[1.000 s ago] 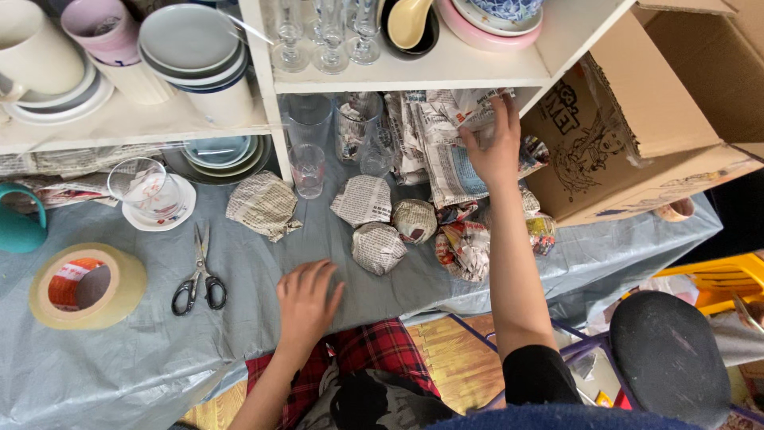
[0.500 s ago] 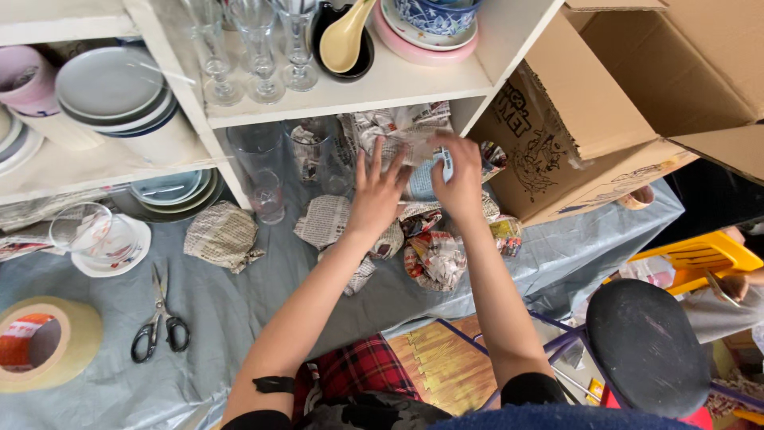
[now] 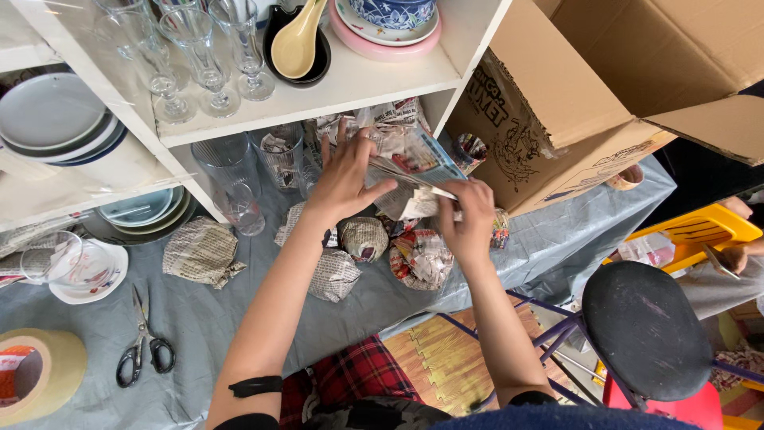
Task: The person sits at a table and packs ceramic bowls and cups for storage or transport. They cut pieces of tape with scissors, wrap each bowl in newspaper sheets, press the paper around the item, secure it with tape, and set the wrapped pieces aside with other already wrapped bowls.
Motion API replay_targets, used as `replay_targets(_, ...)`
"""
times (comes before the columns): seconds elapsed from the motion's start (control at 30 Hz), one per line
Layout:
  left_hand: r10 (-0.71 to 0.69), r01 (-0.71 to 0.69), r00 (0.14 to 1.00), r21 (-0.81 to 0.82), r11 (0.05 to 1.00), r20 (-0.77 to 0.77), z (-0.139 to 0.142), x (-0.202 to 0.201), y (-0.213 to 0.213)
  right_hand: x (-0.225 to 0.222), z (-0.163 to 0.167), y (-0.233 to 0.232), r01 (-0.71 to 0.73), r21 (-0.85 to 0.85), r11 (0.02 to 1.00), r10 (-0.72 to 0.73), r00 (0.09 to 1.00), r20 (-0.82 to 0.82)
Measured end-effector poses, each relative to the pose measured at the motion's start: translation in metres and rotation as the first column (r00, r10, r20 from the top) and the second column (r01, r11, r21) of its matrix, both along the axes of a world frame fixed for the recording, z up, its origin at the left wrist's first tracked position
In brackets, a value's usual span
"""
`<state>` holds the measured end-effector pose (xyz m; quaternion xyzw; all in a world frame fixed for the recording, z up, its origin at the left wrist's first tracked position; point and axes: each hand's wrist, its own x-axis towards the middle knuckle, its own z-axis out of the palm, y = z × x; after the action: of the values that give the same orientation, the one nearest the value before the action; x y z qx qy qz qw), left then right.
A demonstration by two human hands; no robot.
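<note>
The left hand (image 3: 344, 177) lies fingers spread over the top of a stack of folded newspaper sheets (image 3: 414, 163), thumb hooked under the near edge, so it grips the stack; the right hand (image 3: 468, 215) is closed on the same stack at its 5 o'clock corner, fingers curled over the paper edge; the stack thus sits between the two hands, at 2 o'clock from the left hand and at 11 o'clock from the right hand, held above the grey table cover (image 3: 239, 334).

Directly below the hands, at 6 o'clock, lie several newspaper-wrapped bundles (image 3: 364, 239) on the cover, just beside one another; a further crumpled bundle (image 3: 203, 252) lies well apart at 9 o'clock.

At 10 o'clock from the left hand, clear drinking glasses (image 3: 227, 179) stand under the white shelf (image 3: 318, 99); on the shelf stand stemmed glasses (image 3: 203, 60), a black dish with a yellow spoon (image 3: 296, 44) and stacked bowls (image 3: 390, 24).

At 2 o'clock from the right hand, an open cardboard box (image 3: 573, 103) rests on the table.

At 8 o'clock, scissors (image 3: 143, 346) and a tape roll (image 3: 36, 374) lie on the cover; a round black stool (image 3: 645, 330) stands at 4 o'clock.
</note>
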<state>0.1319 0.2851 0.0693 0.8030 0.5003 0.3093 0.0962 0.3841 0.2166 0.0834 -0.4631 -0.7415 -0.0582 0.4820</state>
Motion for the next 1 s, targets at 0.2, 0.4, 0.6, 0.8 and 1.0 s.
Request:
replay_targets(0.2,-0.125,0.072,0.856,0.123,0.99,0.502,0.024,-0.011,-0.043,0.034,-0.001,-0.077,-0.193,-0.193,0.962,-0.018,0.661,-0.751)
replay_targets(0.4,0.194,-0.024,0.795,-0.291,0.956,0.575,0.0,-0.054,-0.191,-0.026,-0.077,-0.108,-0.79,-0.028,0.612,0.001,0.036,-0.999)
replay_targets(0.6,0.304,-0.032,0.545,-0.343,0.939,0.781,-0.048,-0.126,-0.321,-0.101,-0.123,-0.113,-0.907,-0.281,0.314,-0.434,0.126,-0.892)
replay_targets(0.8,0.612,-0.214,0.538,-0.608,0.765,0.58,-0.047,-0.132,-0.378,-0.172,-0.117,-0.11,-0.801,-0.245,0.546,0.296,0.458,-0.839)
replay_targets(1.0,0.616,-0.515,0.591,-0.344,0.785,0.521,-0.022,-0.121,-0.368,-0.167,-0.037,-0.151,-0.885,-0.204,0.418,0.858,0.458,-0.231)
